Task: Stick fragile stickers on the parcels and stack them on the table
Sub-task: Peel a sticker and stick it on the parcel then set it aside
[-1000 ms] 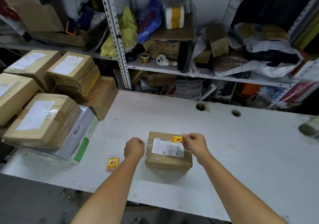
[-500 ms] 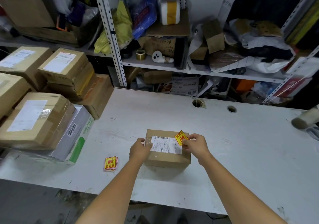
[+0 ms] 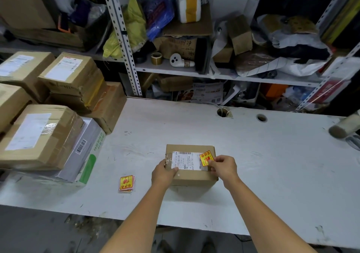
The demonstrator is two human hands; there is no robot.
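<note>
A small brown cardboard parcel with a white shipping label lies on the white table in front of me. My left hand grips its left edge, thumb on the label. My right hand pinches a yellow and red fragile sticker at the parcel's top right, tilted, next to the label. A small pile of the same stickers lies on the table to the left of the parcel.
Several labelled cardboard parcels are stacked on the table's left side, some on a white box. Cluttered metal shelves rise behind the table. Two cable holes sit near the back edge. A roll end pokes in at the right.
My left hand has moved from beside the parcel onto its left edge. My right hand has turned the sticker and brought it down at the parcel's top right.
</note>
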